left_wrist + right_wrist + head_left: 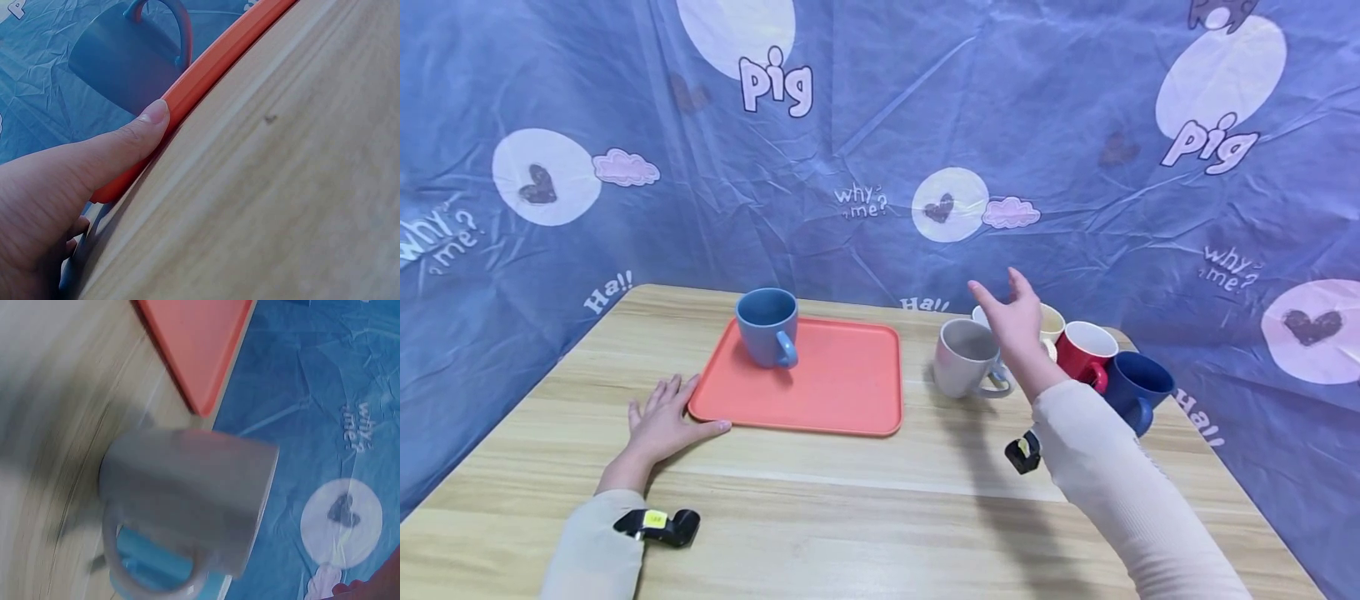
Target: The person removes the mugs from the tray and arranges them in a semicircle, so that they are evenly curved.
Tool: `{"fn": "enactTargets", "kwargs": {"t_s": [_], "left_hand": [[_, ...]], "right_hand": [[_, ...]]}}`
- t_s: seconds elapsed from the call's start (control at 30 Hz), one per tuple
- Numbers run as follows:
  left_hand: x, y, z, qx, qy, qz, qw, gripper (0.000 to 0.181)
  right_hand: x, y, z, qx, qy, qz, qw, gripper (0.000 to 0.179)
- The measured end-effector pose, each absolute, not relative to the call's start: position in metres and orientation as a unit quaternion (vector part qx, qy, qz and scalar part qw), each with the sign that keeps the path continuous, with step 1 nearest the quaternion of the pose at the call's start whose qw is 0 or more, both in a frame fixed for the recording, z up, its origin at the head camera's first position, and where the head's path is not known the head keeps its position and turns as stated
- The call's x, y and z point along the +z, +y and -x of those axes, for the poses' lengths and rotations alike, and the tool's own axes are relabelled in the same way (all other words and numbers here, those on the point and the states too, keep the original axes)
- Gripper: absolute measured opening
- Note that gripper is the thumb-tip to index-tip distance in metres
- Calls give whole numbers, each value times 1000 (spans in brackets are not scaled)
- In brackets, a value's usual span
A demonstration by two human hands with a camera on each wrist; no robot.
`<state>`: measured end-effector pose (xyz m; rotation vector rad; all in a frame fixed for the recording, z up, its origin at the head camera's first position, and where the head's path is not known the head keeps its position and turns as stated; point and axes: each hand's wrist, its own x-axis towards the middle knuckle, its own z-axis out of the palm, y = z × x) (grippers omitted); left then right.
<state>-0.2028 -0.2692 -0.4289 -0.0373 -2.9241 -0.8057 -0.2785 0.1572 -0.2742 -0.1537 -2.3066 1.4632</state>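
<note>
My left hand (662, 421) lies at the front left corner of a coral-red tray (842, 375). Its thumb (140, 125) runs against the front rim, and the other fingers spread along the left side. On the tray's left part stands a blue mug (767, 329) with its handle toward the front right. Raised above the mugs on the right, my right hand (1017, 325) has its thumb and fingers spread, holding nothing. Nearest to it is an upright grey mug (964, 362), whose handle points right. A light blue mug (153, 559) stands partly hidden behind the grey one.
Beside the right forearm are a cream mug (1051, 322), a red mug (1086, 346) and a navy mug (1138, 383) near the table's right edge. The wooden table (820, 517) ends at a blue printed cloth (865, 125) hanging behind and along the sides.
</note>
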Motion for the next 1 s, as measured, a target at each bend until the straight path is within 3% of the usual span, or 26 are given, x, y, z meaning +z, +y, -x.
{"fn": "enactTargets", "kwargs": {"t_s": [1.0], "left_hand": [[-426, -268, 201, -265, -963, 8, 50, 101]], "right_hand": [[-314, 55, 277, 633, -767, 15, 105, 67]]}}
